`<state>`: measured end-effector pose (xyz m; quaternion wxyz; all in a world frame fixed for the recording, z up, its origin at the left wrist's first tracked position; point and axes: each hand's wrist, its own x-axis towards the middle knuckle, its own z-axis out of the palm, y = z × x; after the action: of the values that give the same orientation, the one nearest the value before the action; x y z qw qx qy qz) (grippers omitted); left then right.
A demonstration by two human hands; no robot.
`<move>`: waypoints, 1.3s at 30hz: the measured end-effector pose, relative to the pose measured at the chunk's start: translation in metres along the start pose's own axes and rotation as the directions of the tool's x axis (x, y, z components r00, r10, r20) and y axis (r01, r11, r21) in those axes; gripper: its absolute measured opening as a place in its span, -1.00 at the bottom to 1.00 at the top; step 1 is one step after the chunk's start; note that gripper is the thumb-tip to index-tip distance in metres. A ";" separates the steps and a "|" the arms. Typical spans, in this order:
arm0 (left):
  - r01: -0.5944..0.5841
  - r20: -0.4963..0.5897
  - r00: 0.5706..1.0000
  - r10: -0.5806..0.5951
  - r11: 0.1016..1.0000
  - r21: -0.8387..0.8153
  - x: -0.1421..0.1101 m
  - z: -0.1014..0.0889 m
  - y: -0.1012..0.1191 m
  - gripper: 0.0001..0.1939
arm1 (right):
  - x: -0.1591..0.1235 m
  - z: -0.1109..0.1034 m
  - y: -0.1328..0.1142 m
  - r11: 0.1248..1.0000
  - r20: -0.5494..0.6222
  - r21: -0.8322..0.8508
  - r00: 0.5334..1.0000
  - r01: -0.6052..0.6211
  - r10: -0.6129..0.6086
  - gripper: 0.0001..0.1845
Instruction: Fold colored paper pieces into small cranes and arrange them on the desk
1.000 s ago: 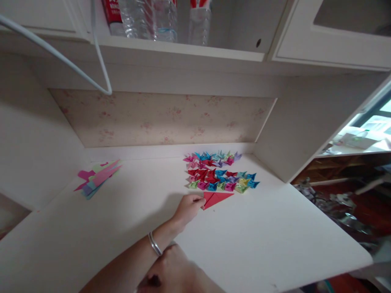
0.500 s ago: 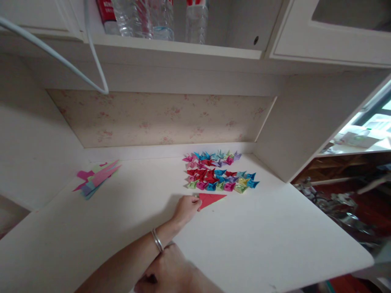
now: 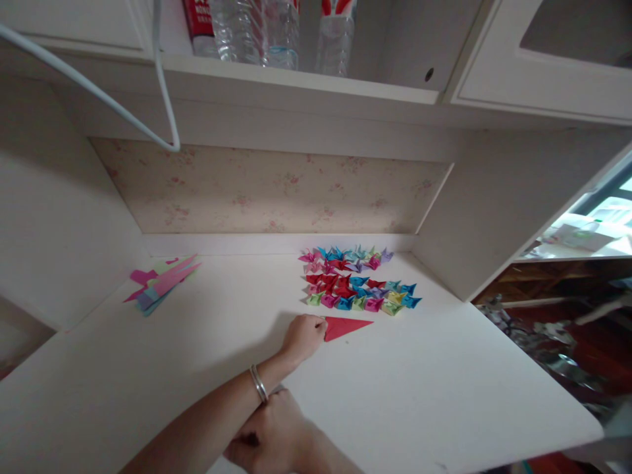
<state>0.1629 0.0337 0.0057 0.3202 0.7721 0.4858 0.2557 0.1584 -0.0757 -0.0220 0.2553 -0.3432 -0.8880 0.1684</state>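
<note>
My left hand, with silver bangles at the wrist, pinches the blunt left end of a folded red paper. The paper lies low over the white desk, its long narrow point aimed right. Below, near my left wrist, my right hand is closed with curled fingers. A dark gap shows inside its curl, and I see nothing held there. Just behind the red paper stand rows of small folded paper cranes in red, blue, pink, green, yellow and purple.
Coloured paper pieces lie at the desk's left rear. A white cable hangs from above. Plastic bottles and a red tube stand on the overhead shelf. The desk's right edge borders a cluttered floor area.
The red paper now looks narrower and more sharply pointed. My left hand still grips its left end, and its fingers are curled tighter. The whole view has shifted slightly.
</note>
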 end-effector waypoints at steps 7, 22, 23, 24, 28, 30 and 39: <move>0.017 -0.052 0.998 -0.020 0.998 -0.065 -0.004 -0.028 -0.010 -0.61 | -0.001 -0.014 -0.006 0.994 0.093 0.080 0.993 -0.075 0.067 -0.86; 0.343 -0.177 0.881 -0.440 0.848 -0.403 -0.097 -0.122 -0.107 -0.60 | 0.012 -0.018 -0.012 0.814 0.188 0.415 0.913 -0.407 0.361 -0.76; 0.355 -0.161 0.872 -0.463 0.822 -0.445 -0.098 -0.123 -0.108 -0.61 | 0.019 -0.019 -0.011 0.745 0.223 0.492 0.892 -0.451 0.393 -0.74; 0.361 -0.151 0.864 -0.481 0.799 -0.481 -0.099 -0.123 -0.109 -0.62 | 0.029 -0.021 -0.009 0.675 0.251 0.559 0.874 -0.482 0.417 -0.73; 0.291 -0.123 0.903 -0.412 0.796 -0.531 -0.095 -0.122 -0.111 -0.69 | 0.097 -0.029 0.004 0.570 0.208 0.686 0.873 -0.452 0.442 -0.67; 0.286 -0.117 0.915 -0.385 0.827 -0.484 -0.094 -0.122 -0.114 -0.69 | 0.142 -0.027 0.013 0.638 0.161 0.633 0.881 -0.439 0.445 -0.65; 0.299 -0.114 0.921 -0.372 0.864 -0.406 -0.091 -0.122 -0.125 -0.71 | 0.304 0.044 0.047 0.922 0.167 0.052 0.914 -0.384 0.371 -0.62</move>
<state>-0.0328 0.0211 -0.0140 0.4560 0.5706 0.5822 0.3571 -0.0352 0.1640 0.0224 0.1630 -0.4832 -0.8141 0.2776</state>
